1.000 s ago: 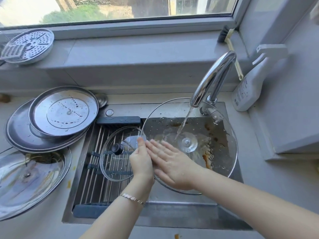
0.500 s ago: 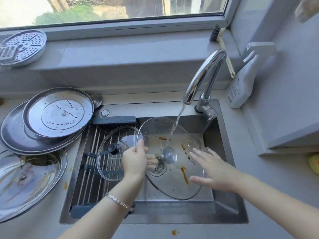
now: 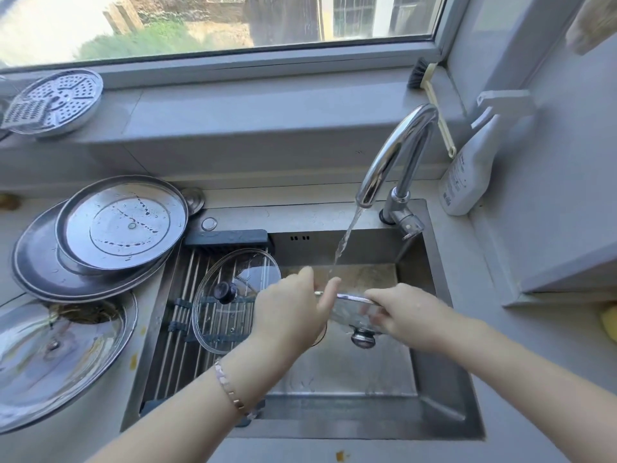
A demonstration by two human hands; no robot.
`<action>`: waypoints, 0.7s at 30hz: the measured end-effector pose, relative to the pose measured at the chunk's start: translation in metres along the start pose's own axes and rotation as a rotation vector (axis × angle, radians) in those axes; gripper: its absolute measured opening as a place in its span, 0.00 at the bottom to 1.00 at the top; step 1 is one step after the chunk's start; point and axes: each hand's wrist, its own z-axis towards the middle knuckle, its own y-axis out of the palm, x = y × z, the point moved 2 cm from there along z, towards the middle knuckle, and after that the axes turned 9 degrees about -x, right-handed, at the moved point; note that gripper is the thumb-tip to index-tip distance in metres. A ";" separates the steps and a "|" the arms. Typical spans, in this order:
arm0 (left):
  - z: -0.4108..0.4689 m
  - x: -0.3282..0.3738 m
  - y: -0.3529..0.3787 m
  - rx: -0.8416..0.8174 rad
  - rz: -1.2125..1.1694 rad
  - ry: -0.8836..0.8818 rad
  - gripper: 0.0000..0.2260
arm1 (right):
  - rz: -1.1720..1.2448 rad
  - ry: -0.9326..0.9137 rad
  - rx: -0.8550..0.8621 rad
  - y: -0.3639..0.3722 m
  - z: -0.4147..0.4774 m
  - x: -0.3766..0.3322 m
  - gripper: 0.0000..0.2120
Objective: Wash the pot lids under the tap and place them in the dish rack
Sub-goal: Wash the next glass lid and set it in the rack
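One glass lid (image 3: 233,299) lies on the dish rack (image 3: 177,295); we call that done. Second lid (image 3: 347,310) is over the sink (image 3: 444,396) under the tap (image 3: 394,155) stream, knob down. Left hand (image 3: 287,312) fingers pinch its rim, right hand (image 3: 410,315) fingers curl on the opposite edge. Metal lids (image 3: 120,225) wait on the surface (image 3: 83,442), unwashed we think. Hands hide most of the second lid; right fingers are blurred.

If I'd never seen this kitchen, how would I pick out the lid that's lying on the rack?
Start at the steel sink under the window; a rack of metal rods covers its left part. On it lies a clear glass lid with a black knob, unlike the all-metal lids on the counter to its left.
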 end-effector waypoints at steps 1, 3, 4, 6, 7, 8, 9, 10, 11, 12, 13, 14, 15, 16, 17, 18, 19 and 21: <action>-0.002 0.002 -0.003 0.085 0.028 0.156 0.21 | -0.022 -0.031 -0.080 -0.009 0.000 -0.004 0.05; -0.003 0.003 -0.001 -0.086 -0.040 0.387 0.25 | -0.052 -0.054 -0.243 -0.026 0.000 -0.011 0.08; -0.004 0.002 0.005 -0.237 -0.091 0.415 0.26 | -0.060 -0.057 -0.290 -0.033 0.000 -0.015 0.09; -0.006 0.002 0.016 -0.368 -0.320 0.400 0.19 | -0.095 -0.085 -0.316 -0.045 0.004 -0.021 0.09; -0.006 0.001 0.018 -0.335 -0.498 0.361 0.13 | -0.099 -0.102 -0.313 -0.051 0.005 -0.024 0.10; -0.007 0.001 0.019 -0.299 -0.676 0.307 0.08 | -0.104 -0.114 -0.302 -0.054 0.007 -0.026 0.11; -0.007 0.002 0.021 -0.282 -0.803 0.251 0.07 | -0.107 -0.125 -0.277 -0.056 0.009 -0.027 0.12; -0.006 0.002 0.023 -0.261 -0.868 0.213 0.07 | -0.107 -0.132 -0.225 -0.058 0.012 -0.026 0.12; -0.005 0.001 0.023 -0.228 -0.889 0.194 0.08 | -0.100 -0.147 -0.139 -0.061 0.015 -0.023 0.10; -0.004 0.002 0.022 -0.181 -0.923 0.179 0.08 | -0.075 -0.164 -0.027 -0.062 0.018 -0.018 0.07; -0.004 0.002 0.020 -0.123 -0.958 0.155 0.09 | -0.011 -0.177 0.083 -0.061 0.022 -0.012 0.07; -0.004 0.003 0.019 -0.070 -1.013 0.121 0.09 | 0.093 -0.190 0.175 -0.058 0.025 -0.008 0.12; -0.002 0.002 0.019 -0.019 -1.060 0.084 0.11 | 0.210 -0.203 0.244 -0.052 0.029 -0.005 0.20; -0.001 0.002 0.018 0.018 -1.097 0.047 0.13 | 0.319 -0.195 0.284 -0.045 0.032 -0.004 0.28; 0.000 0.001 0.019 0.044 -1.122 0.008 0.15 | 0.421 -0.162 0.303 -0.038 0.037 -0.004 0.35; 0.002 0.001 0.018 0.065 -1.171 -0.038 0.17 | 0.516 -0.107 0.305 -0.029 0.043 -0.006 0.40; 0.004 0.001 0.017 0.082 -1.236 -0.082 0.18 | 0.596 -0.051 0.303 -0.020 0.049 -0.010 0.42; 0.008 0.003 0.013 0.112 -1.335 -0.143 0.19 | 0.597 0.011 0.361 0.000 0.057 -0.023 0.37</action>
